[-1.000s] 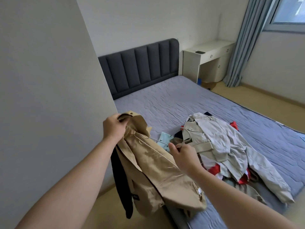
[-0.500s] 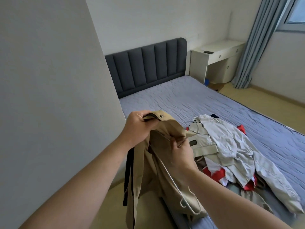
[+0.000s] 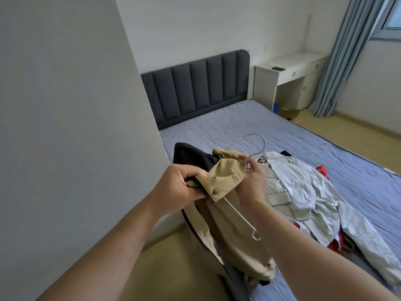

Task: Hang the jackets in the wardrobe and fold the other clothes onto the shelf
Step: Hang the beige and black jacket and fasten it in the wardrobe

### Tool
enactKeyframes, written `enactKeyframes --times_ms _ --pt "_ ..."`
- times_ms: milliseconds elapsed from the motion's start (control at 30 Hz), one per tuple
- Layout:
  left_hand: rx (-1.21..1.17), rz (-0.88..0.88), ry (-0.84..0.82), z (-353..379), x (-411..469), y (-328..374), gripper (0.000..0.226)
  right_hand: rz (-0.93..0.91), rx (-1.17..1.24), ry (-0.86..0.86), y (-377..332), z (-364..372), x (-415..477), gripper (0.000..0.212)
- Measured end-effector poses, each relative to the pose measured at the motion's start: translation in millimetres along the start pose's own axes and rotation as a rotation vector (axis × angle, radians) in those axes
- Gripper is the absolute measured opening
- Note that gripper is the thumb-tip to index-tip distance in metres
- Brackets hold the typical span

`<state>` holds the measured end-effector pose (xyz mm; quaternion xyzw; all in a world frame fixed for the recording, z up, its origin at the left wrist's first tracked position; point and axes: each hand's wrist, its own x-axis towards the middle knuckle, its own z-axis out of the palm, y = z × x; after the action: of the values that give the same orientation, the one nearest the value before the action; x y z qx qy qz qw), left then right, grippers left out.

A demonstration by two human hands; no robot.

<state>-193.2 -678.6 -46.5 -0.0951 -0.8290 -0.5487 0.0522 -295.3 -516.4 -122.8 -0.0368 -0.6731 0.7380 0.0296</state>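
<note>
I have the tan jacket (image 3: 225, 216) up in front of me, over the near edge of the bed (image 3: 325, 148). My left hand (image 3: 180, 187) is closed on its collar edge, pinching the tan cloth and dark lining just beside a metal snap (image 3: 215, 191). My right hand (image 3: 253, 183) is closed around the neck of a white wire hanger (image 3: 238, 216) — its hook stands up above my fingers, and one arm of it runs down out of the jacket toward me, its bent end bare. The rest of the jacket hangs down between my forearms, its lower part lying on the mattress edge. Just to the right, a pale grey jacket (image 3: 308, 192) lies spread on a pile of other clothes (image 3: 334, 242) with red cloth showing underneath. A white desk (image 3: 288, 68) stands beyond the headboard (image 3: 195, 88).
</note>
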Motion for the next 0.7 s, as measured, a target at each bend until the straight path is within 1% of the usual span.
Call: enactKeyframes --times_ms 67,133,200,233,267,300,333,367,400,433,467,533,567,633,700 --pt "0.086 -0.007 -0.032 0.5 -8.3 -8.5 0.032 -0.011 0.016 -0.004 -8.0 0.7 2.4 0.020" --pt "0.247 -0.086 -0.107 -3.0 -13.4 -16.3 0.046 -0.058 -0.017 0.010 -12.1 3.1 3.9 0.012" --pt "0.435 -0.198 -0.332 -11.1 -13.4 -20.2 0.063 -0.144 -0.101 0.012 -15.9 6.1 1.8 0.019" --pt "0.504 -0.232 -0.432 -15.9 -11.3 -19.8 0.068 -0.188 -0.147 0.005 -17.7 7.5 -0.4 0.024" --pt "0.532 -0.245 -0.452 -19.0 -9.1 -16.3 0.068 -0.223 -0.182 -0.010 -19.5 8.8 -2.7 0.026" --pt "0.531 -0.217 -0.354 -20.0 -6.1 -9.3 0.064 -0.253 -0.203 -0.027 -20.2 9.4 -4.4 0.027" --pt "0.533 -0.127 -0.154 -21.5 -2.0 -2.3 0.057 -0.276 -0.218 -0.037 -21.2 10.2 -6.3 0.028" --pt "0.575 0.014 0.061 -22.7 3.1 3.6 0.050 -0.290 -0.234 -0.044 -22.3 10.6 -8.0 0.029" --pt "0.665 0.164 0.213 -22.9 9.7 7.8 0.044 -0.291 -0.249 -0.051 -23.7 11.2 -9.3 0.030" --pt "0.765 0.273 0.260 -22.2 18.5 10.4 0.041 -0.287 -0.255 -0.061 -24.9 12.1 -9.9 0.030" --pt "0.855 0.321 0.210 -21.1 27.7 10.1 0.042 -0.281 -0.253 -0.071 -26.9 13.2 -10.6 0.029" --pt "0.965 0.257 0.042 -18.4 42.2 4.6 0.040 -0.277 -0.219 -0.085 -32.5 13.8 -13.8 0.027" --pt "0.986 0.213 0.009 -17.4 47.1 0.2 0.037 -0.281 -0.194 -0.095 -35.2 13.1 -15.5 0.025" --pt "1.030 0.186 0.005 -16.4 54.7 -9.0 0.029 -0.287 -0.166 -0.121 -38.7 9.5 -19.5 0.018" --pt "1.058 0.163 -0.019 -14.2 59.2 -13.0 0.028 -0.267 -0.135 -0.150 -37.9 2.7 -21.1 0.020"
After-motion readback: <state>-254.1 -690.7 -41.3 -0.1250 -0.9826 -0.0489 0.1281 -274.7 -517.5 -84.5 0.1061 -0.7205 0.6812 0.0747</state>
